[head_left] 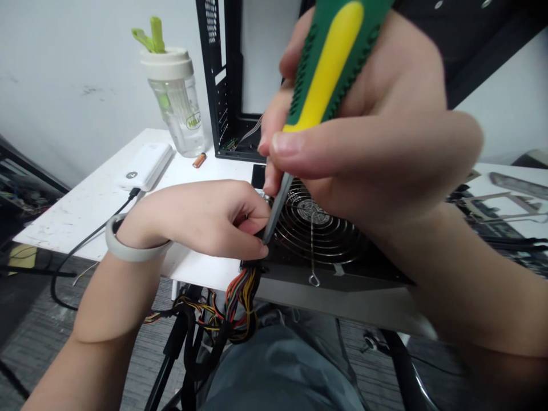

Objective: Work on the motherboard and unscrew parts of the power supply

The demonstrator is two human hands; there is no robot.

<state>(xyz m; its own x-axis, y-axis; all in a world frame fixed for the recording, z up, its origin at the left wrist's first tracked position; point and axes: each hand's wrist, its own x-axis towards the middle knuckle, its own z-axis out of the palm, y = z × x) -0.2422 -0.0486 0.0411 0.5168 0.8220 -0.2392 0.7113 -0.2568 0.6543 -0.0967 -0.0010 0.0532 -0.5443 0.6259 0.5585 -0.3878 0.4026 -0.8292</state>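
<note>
My right hand (377, 142) is wrapped round a green and yellow screwdriver (325, 63), close to the camera. Its metal shaft (276, 211) points down at the near left corner of a black power supply unit (325, 240) with a round fan grille. My left hand (205, 217), with a grey wristband, is closed in a pinch at that same corner, fingertips beside the screwdriver tip. What the fingers pinch is too small to make out. A bundle of coloured wires (240, 302) hangs from the unit over the table edge.
On the white table (85, 205) lie a white power bank (145, 165) with a black cable, a clear bottle (177, 97) with a green lid and a small orange battery (199, 160). A black open computer case (226, 85) stands behind. Metal parts lie at right (509, 200).
</note>
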